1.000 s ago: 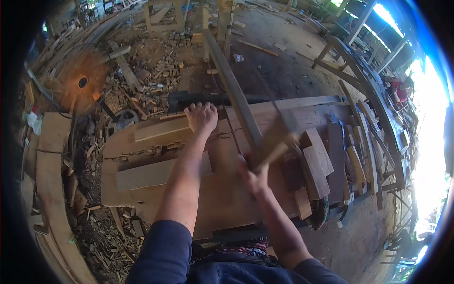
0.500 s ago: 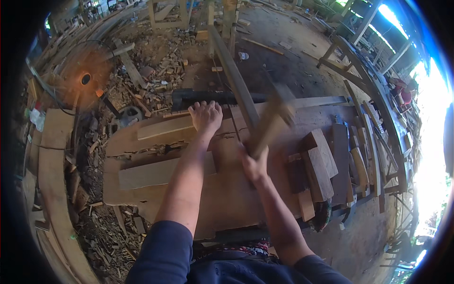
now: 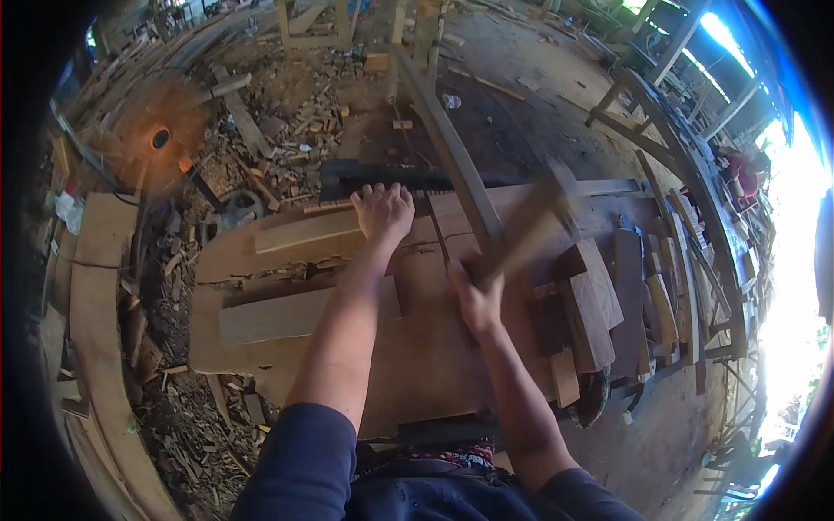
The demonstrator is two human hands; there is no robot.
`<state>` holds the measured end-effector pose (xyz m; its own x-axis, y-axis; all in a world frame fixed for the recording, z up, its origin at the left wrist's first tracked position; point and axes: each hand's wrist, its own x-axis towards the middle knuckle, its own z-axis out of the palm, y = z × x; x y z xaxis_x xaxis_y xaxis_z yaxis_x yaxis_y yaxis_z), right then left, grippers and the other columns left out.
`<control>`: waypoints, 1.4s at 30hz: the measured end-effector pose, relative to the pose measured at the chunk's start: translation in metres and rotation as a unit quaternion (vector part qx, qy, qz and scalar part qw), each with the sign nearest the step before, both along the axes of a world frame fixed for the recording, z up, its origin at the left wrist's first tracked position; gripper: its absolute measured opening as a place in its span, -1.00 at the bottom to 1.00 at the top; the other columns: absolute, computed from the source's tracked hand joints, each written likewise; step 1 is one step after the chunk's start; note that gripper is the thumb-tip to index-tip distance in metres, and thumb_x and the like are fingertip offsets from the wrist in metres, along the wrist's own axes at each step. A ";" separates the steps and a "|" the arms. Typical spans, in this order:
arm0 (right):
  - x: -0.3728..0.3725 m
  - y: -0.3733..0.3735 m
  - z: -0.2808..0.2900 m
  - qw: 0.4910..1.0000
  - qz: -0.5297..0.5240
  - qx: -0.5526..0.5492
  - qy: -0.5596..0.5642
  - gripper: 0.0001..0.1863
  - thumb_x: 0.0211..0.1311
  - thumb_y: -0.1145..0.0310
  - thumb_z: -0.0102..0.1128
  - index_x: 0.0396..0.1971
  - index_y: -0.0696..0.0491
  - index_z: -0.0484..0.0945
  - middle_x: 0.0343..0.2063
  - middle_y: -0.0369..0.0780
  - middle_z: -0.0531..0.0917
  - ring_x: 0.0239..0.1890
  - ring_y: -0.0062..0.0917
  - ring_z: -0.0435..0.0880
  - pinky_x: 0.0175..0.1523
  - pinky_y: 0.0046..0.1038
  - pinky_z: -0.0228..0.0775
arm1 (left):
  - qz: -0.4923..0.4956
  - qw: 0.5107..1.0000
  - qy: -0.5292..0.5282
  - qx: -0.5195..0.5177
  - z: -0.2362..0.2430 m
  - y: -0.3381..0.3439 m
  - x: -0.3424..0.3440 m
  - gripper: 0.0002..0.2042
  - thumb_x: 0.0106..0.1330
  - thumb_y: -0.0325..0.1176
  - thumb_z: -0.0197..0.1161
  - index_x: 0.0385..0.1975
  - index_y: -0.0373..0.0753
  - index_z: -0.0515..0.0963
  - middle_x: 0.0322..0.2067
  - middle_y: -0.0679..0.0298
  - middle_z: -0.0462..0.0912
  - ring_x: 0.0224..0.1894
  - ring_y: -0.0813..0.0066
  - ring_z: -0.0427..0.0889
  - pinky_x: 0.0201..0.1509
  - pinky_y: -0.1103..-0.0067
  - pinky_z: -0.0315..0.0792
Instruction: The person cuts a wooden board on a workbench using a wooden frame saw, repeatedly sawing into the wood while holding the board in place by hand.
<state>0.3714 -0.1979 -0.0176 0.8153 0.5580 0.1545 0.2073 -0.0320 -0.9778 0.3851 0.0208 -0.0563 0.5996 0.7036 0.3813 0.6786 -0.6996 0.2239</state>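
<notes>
Left hand [image 3: 382, 213] lies on pale board [image 3: 308, 233] atop slab [image 3: 417, 356]; pinch or press, cannot tell. Right hand [image 3: 478, 300] wrapped round frame saw [image 3: 449, 148], which slants over slab. Judged: sawing; next stroke needs steady stock, straight blade.

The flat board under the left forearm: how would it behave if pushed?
The flat board would probably stay stiff, as its edges look straight. Lying flat on the slab, it seems more likely to slide than tip or roll.
</notes>
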 end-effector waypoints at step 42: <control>-0.064 -0.083 0.020 0.989 0.034 0.107 0.098 -0.84 0.19 0.39 0.12 -0.52 0.07 0.38 -0.71 -0.32 0.41 -0.67 -0.67 0.34 -0.50 -0.54 0.26 | 0.012 1.000 0.002 0.009 0.007 0.001 -0.007 -0.66 0.38 -0.08 -0.10 -0.29 -0.06 0.64 -0.23 0.27 0.65 -0.02 0.28 0.48 0.12 0.22 0.17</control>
<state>0.3075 -0.2813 0.0025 0.8035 0.5837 0.1173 0.0079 0.1866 -0.9824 0.3784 0.0215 -0.0496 0.5845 0.7107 0.3914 0.6962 -0.6871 0.2079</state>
